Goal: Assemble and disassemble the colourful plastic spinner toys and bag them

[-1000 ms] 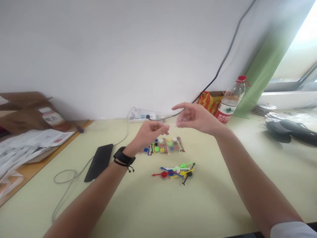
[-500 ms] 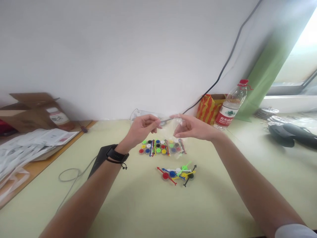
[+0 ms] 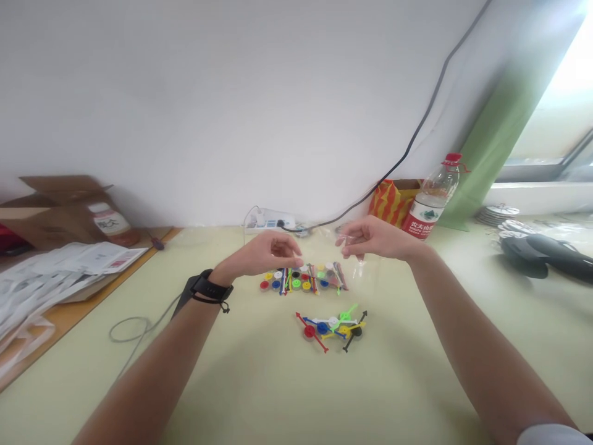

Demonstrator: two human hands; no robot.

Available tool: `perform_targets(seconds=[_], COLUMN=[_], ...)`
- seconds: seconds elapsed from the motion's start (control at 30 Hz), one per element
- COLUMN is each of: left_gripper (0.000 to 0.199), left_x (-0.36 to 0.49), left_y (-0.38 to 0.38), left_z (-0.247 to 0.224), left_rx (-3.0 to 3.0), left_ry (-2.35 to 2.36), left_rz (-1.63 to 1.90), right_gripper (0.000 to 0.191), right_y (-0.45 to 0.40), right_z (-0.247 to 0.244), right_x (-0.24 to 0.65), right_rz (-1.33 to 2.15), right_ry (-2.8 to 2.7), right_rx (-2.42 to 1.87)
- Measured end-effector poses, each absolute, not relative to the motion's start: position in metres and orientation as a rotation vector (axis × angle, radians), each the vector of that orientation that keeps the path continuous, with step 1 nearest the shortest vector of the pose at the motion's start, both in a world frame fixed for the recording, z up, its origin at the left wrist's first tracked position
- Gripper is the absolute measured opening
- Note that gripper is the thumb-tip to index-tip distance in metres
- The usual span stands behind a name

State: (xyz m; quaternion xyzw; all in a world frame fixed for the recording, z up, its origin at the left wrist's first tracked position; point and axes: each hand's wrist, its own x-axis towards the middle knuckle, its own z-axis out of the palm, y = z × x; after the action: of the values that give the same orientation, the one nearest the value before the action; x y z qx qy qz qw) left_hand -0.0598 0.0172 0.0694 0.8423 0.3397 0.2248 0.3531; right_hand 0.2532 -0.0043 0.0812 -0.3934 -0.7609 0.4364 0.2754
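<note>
The left hand [image 3: 271, 253] now stands farther from the right hand [image 3: 373, 238], its thumb and fingers parted on nothing visible, and thus appears free; the right alone pinches the clear plastic bag [image 3: 359, 269]; loose arrow spinners [image 3: 333, 322] lie below, on the table [image 3: 287, 395]

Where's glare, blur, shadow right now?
Head view: bright window at upper right blown out; head view: flat white packets, far left, smeared; head view: soft shadows on pale-green tabletop; head view: clear plastic film at bare right hand faint.
</note>
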Motion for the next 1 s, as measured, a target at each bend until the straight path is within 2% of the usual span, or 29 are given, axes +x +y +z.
perform_targets(seconds=[0.1, 0.17, 0.57, 0.87, 1.0], left_gripper=[0.043, 0.037, 0.034, 0.031, 0.038], left_x=[-0.053, -0.050, -0.069, -0.043, -0.044], left_y=[0.010, 0.006, 0.017, -0.003, 0.002], left_z=[0.073, 0.076, 0.078, 0.082, 0.077], left_rx=[2.220, 2.234, 2.226, 2.382, 2.369], left_ry=[0.897, 0.909, 0.989, 0.837, 0.896], left_rz=[0.722, 0.747, 0.708, 0.619, 0.645], right_gripper=[0.036, 0.035, 0.031, 0.030, 0.038], right_y=[-0.007, -0.010, -0.006, -0.015, -0.015], right_z=[0.083, 0.085, 0.090, 0.091, 0.090], right_x=[0.249, 0.245, 0.268, 0.244, 0.248], right_rz=[1.211, 1.206, 1.143, 1.109, 1.080], right_ry=[-2.161, -2.223, -2.190, -2.259, -2.188], right_rx=[-1.076, -1.071, -1.077, -1.022, -1.017])
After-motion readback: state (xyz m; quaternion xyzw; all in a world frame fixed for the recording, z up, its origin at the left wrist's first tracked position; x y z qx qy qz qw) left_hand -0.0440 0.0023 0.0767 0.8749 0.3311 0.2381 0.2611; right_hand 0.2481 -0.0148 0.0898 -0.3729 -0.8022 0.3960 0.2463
